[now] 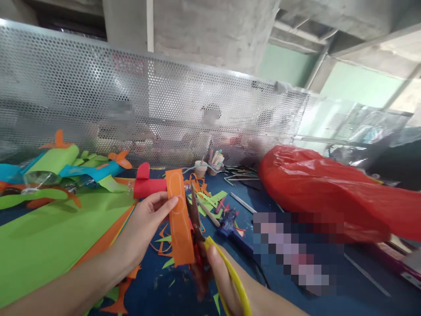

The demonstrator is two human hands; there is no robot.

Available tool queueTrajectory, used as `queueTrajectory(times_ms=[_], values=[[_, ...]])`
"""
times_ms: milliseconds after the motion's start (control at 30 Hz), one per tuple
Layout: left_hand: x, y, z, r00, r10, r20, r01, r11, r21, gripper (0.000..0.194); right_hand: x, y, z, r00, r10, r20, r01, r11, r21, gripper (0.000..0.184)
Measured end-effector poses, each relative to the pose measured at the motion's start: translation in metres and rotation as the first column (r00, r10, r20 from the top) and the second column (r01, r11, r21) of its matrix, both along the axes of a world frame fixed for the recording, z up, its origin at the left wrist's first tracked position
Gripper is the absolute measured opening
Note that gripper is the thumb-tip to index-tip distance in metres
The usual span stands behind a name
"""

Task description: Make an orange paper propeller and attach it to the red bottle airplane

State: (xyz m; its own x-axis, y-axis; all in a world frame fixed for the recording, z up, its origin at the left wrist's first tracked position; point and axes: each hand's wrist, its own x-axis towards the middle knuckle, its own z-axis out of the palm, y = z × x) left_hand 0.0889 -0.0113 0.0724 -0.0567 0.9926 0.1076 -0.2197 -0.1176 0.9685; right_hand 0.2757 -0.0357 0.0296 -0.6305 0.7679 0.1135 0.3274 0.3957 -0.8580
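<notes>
My left hand [144, 228] pinches an orange paper strip [180, 219] with a pencilled outline on it, thumb on its face, holding it upright above the blue table [184, 289]. My right hand [226, 281] grips yellow-handled scissors [200, 237]. Their blades point up and lie along the strip's right edge. Orange and green paper offcuts [164, 245] lie on the table under the strip.
Large green and orange paper sheets [42, 237] lie at the left, with paper craft planes [66, 171] behind them. A red plastic bag [329, 193] fills the right. Small cups with sticks [210, 166] and a glue gun [230, 221] sit mid-table. A perforated metal screen [164, 105] backs the table.
</notes>
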Motion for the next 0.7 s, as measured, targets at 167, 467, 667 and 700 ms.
queueTrajectory(times_ms=[167,467,667,700], values=[[-0.002,0.002,-0.006,0.998,0.017,-0.059,-0.014,0.999,0.044,0.023,0.005,-0.008,0.01,0.998,0.029,-0.05,-0.031,0.999,-0.029,0.06],[-0.003,-0.004,-0.005,0.992,0.014,-0.127,-0.004,0.997,0.08,0.017,0.006,-0.004,0.026,0.996,0.084,0.005,-0.084,0.99,0.11,0.063],[0.002,-0.007,0.002,0.991,-0.083,-0.107,0.092,0.992,0.081,0.012,0.006,-0.007,0.027,0.999,-0.01,0.035,0.007,0.995,0.103,0.064],[0.002,-0.007,0.002,0.991,-0.079,-0.105,0.088,0.993,0.079,0.013,0.006,-0.007,0.028,0.999,-0.008,0.042,0.003,0.994,0.113,0.063]])
